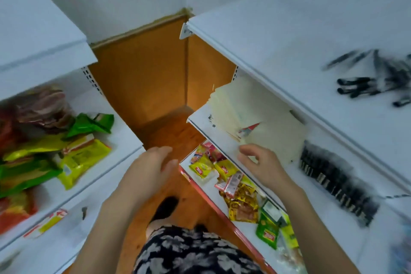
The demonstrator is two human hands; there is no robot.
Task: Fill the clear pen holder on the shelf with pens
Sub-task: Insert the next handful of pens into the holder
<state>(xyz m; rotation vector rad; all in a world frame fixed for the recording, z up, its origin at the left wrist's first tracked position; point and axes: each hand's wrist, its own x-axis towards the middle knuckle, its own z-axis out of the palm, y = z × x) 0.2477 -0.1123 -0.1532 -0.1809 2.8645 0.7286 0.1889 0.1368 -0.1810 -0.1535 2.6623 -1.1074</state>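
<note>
On the far right shelf [289,35] loose pens [367,82] lie unpicked; left hand [151,167] and right hand [262,162] open, empty; holder unseen.

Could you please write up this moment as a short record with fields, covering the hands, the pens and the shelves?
left hand: empty, fingers open, over the aisle floor
right hand: empty, fingers loosely curled, at the edge of the middle right shelf
loose pens: dark, blurred, lying on the top right shelf, untouched
clear pen holder: not identifiable in this view
cream paper stack: on the middle right shelf, just beyond the right hand
snack packets: on the lower right shelf
image quality: motion blur at the edges
</note>
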